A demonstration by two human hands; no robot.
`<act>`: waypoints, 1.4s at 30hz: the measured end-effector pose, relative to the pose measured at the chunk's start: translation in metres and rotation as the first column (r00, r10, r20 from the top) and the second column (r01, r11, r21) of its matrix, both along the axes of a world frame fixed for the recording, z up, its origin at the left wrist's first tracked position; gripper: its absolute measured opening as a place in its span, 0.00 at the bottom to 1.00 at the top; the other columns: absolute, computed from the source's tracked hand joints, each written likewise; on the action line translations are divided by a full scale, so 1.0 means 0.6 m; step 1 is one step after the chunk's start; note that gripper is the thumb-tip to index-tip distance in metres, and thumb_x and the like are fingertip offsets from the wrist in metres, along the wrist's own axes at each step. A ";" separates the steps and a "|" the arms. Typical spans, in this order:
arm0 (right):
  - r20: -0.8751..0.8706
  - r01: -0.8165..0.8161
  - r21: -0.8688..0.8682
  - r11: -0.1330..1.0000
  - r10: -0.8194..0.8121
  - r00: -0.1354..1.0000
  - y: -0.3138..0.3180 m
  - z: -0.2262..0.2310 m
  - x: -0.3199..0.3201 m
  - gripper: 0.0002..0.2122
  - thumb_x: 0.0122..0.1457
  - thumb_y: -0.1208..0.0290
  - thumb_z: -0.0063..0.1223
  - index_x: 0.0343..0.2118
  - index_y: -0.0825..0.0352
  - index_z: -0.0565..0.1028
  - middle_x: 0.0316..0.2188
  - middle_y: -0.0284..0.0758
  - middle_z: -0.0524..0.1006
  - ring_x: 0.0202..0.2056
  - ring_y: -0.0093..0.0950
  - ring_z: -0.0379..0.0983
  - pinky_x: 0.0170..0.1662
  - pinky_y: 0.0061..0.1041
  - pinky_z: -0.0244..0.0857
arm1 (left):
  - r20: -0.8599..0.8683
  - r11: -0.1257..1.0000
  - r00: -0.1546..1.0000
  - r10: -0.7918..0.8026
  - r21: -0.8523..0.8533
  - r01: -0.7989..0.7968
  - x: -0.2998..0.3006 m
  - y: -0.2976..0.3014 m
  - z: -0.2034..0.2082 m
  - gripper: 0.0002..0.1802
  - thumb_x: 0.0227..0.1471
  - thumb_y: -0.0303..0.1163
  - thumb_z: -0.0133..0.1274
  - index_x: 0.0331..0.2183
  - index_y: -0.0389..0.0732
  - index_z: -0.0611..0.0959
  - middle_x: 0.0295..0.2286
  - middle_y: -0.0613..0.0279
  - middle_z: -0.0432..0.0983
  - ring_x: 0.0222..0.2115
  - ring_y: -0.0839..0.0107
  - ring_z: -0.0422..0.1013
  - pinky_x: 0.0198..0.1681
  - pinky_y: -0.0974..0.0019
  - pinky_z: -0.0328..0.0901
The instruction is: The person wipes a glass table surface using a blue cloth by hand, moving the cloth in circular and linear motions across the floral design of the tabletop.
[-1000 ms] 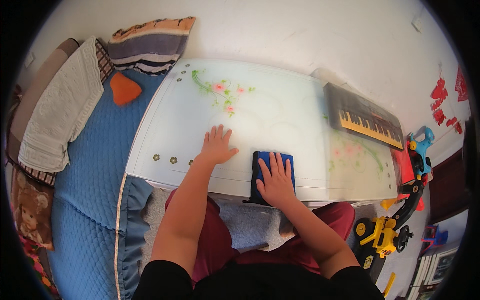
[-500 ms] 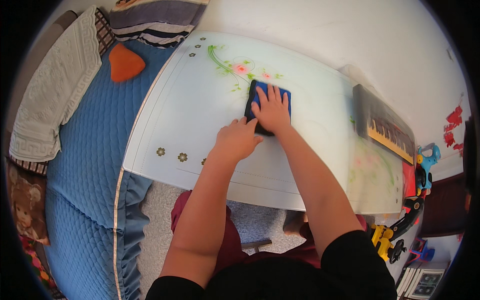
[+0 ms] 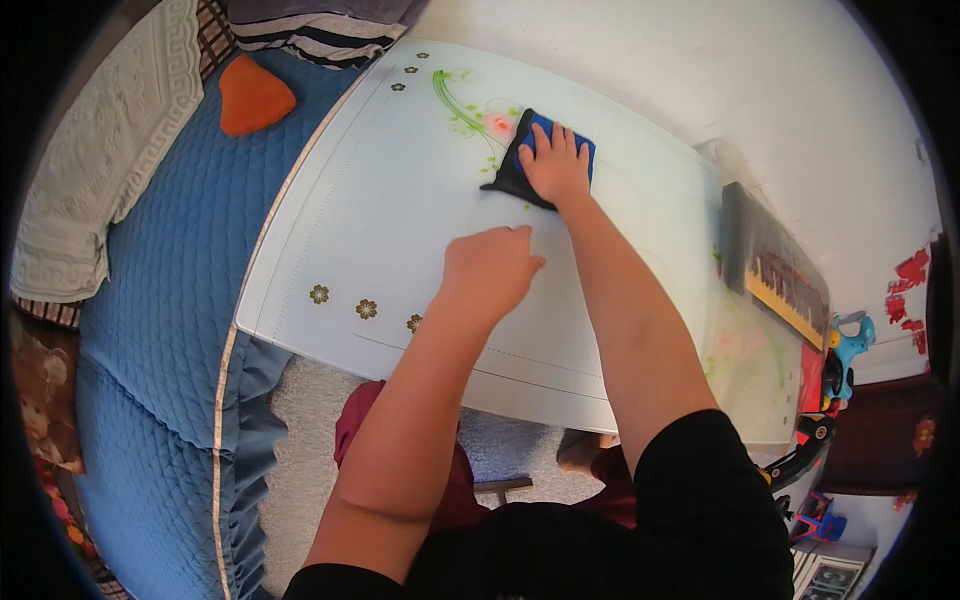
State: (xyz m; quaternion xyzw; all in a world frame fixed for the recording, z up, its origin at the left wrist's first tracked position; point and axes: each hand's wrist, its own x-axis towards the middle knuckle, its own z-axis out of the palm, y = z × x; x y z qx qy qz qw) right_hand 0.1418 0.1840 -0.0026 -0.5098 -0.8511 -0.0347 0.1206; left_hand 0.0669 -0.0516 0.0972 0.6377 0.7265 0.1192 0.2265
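Note:
A folded cloth, blue on top with black edges [image 3: 515, 178], lies on the white glossy tabletop [image 3: 390, 200], which is printed with green vines and pink flowers. My right hand [image 3: 557, 165] rests flat on the blue part, fingers spread. One black corner of the cloth sticks out toward the left. Nearer to me, my left hand [image 3: 490, 268] is apart from the cloth, over the table. Its fingers are curled in and the thumb points right; nothing shows in it, though its underside is hidden.
A keyboard instrument [image 3: 775, 270] under a cover stands at the table's right end, against the wall. Toys [image 3: 848, 350] sit beyond it. Along the left side runs a sofa with a blue quilted cover [image 3: 170, 270], bearing an orange cushion [image 3: 255, 97].
My right hand has slid the cloth farther away across the table. My left hand has come off the cloth's near edge and curled its fingers. The view has shifted slightly.

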 end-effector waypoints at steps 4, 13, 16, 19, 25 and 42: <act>-0.030 -0.110 0.101 0.989 0.113 0.993 -0.079 -0.016 0.064 0.29 0.67 0.48 0.40 0.67 0.57 0.63 0.69 0.46 0.58 0.70 0.45 0.50 0.70 0.54 0.40 | 0.028 0.974 0.993 0.115 0.193 -0.118 -0.003 0.006 -0.012 0.23 0.60 0.47 0.53 0.52 0.45 0.82 0.42 0.56 0.83 0.43 0.56 0.78 0.44 0.55 0.72; -0.066 -0.218 0.048 0.975 0.221 0.973 -0.368 0.017 0.218 0.29 0.65 0.57 0.49 0.67 0.61 0.63 0.68 0.50 0.57 0.70 0.48 0.50 0.70 0.54 0.40 | -0.057 0.993 0.997 0.049 0.108 -0.043 0.003 0.007 -0.050 0.24 0.60 0.50 0.53 0.53 0.48 0.81 0.43 0.56 0.83 0.46 0.55 0.77 0.49 0.52 0.70; -0.079 -0.227 -0.005 0.974 0.226 0.971 -0.449 0.031 0.257 0.30 0.63 0.58 0.50 0.67 0.61 0.63 0.69 0.51 0.55 0.70 0.48 0.48 0.70 0.54 0.37 | -0.140 1.000 0.990 -0.024 0.009 0.026 0.020 -0.001 -0.048 0.25 0.62 0.50 0.52 0.56 0.49 0.78 0.49 0.57 0.80 0.52 0.57 0.73 0.56 0.46 0.65; -0.082 -0.238 -0.005 0.971 0.237 0.968 -0.484 0.037 0.270 0.30 0.62 0.56 0.51 0.66 0.61 0.63 0.68 0.52 0.56 0.70 0.50 0.49 0.70 0.55 0.38 | -0.173 1.000 0.985 -0.027 0.009 0.029 0.026 -0.012 -0.065 0.26 0.63 0.49 0.49 0.59 0.50 0.75 0.57 0.59 0.73 0.59 0.58 0.65 0.61 0.38 0.59; -0.079 -0.236 -0.024 0.971 0.234 0.969 -0.453 0.034 0.250 0.30 0.62 0.57 0.50 0.67 0.60 0.63 0.69 0.50 0.56 0.71 0.47 0.48 0.71 0.53 0.37 | -0.172 0.999 0.985 -0.031 -0.018 0.028 0.022 -0.016 -0.068 0.25 0.64 0.46 0.49 0.60 0.51 0.73 0.60 0.61 0.68 0.63 0.56 0.61 0.63 0.35 0.56; -0.040 -0.019 0.019 1.000 0.019 0.999 -0.065 -0.003 0.085 0.31 0.65 0.47 0.39 0.68 0.56 0.62 0.70 0.44 0.56 0.72 0.43 0.47 0.71 0.53 0.35 | -0.256 0.995 0.965 -0.053 0.069 0.073 0.051 -0.012 -0.064 0.23 0.59 0.41 0.57 0.54 0.45 0.78 0.48 0.50 0.76 0.52 0.49 0.69 0.58 0.38 0.59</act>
